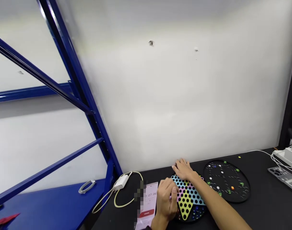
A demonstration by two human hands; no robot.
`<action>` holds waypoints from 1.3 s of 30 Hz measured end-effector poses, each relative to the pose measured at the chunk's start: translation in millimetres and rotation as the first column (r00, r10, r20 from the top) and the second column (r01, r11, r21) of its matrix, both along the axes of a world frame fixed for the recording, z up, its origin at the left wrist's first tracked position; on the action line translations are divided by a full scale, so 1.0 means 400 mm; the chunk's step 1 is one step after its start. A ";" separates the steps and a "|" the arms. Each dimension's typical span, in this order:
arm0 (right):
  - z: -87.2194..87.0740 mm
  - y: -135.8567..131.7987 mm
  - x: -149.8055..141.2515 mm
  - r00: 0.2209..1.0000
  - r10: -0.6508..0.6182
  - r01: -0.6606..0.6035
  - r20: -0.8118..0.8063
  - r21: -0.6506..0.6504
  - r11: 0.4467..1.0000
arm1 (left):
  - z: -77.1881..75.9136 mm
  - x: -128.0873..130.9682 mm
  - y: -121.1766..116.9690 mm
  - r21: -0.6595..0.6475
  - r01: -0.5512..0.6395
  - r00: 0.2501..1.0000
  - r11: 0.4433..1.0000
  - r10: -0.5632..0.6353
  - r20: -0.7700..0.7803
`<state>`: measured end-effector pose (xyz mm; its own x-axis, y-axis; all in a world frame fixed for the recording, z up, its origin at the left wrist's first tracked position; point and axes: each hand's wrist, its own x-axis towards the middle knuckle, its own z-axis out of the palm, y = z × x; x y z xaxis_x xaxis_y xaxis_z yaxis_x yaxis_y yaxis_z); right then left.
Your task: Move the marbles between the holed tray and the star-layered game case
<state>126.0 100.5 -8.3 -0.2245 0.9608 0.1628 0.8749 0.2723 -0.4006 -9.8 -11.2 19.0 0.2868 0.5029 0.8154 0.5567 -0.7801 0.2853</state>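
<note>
A round Chinese checkers board [185, 204] lies on the black table, with a coloured star full of holes and dark marbles in its lower section. My left hand [167, 198] is at the board's left edge, fingers curled in and thumb folded against them; whatever it holds is hidden. Over the far edge of the board rests my right hand [182, 169], its fingers stretched out and nothing visible in them. My right forearm crosses the board's right side and covers part of it.
To the right lies a round black tray [248, 195] with green marbles, white dots and a small orange piece [232, 188]. A phone showing a timer [148, 199] is left of my hand. Near it are a white adapter [121, 182] and cable. A second phone [283, 179] and blue frame [88, 89] flank the table.
</note>
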 end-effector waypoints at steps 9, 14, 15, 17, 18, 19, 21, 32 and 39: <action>0.041 -0.090 0.409 0.900 -0.396 0.371 0.185 0.156 0.916 | 0.022 0.018 -0.012 -0.017 -0.003 0.999 1.000 0.002 -0.044; -0.017 -0.154 0.585 0.847 -0.317 0.325 0.426 0.057 0.944 | 0.025 0.022 -0.010 -0.019 0.007 0.998 1.000 -0.009 -0.063; -0.024 -0.164 0.599 0.849 -0.283 0.292 0.447 0.050 0.955 | 0.023 0.022 -0.009 -0.023 0.005 0.998 1.000 -0.006 -0.063; -0.029 -0.175 0.612 0.848 -0.252 0.260 0.467 0.048 0.964 | 0.020 0.022 -0.007 -0.024 -0.007 0.998 1.000 0.005 -0.065; -0.029 -0.178 0.614 0.848 -0.249 0.258 0.468 0.047 0.965 | 0.019 0.021 -0.007 -0.021 -0.013 0.998 1.000 0.011 -0.066; -0.027 -0.178 0.615 0.851 -0.247 0.255 0.463 0.048 0.966 | 0.018 0.021 -0.007 -0.016 -0.016 0.998 1.000 0.015 -0.068; -0.024 -0.174 0.617 0.862 -0.238 0.232 0.447 0.068 0.970 | 0.018 0.021 -0.008 -0.002 -0.018 0.997 1.000 0.018 -0.069; -0.043 -0.214 0.691 0.933 -0.207 0.196 0.294 0.068 0.978 | 0.015 0.017 -0.006 -0.032 -0.008 0.995 0.999 0.005 -0.103; -0.065 -0.339 0.677 0.929 -0.328 0.302 0.174 0.159 0.940 | 0.014 0.021 -0.005 -0.057 -0.006 0.996 0.998 0.001 -0.089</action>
<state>396.7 -35.1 -34.3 0.0467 0.9613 0.2716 0.9810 0.0071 -0.1939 -1.4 -13.3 24.4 0.3547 0.5492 0.7567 0.5846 -0.7618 0.2789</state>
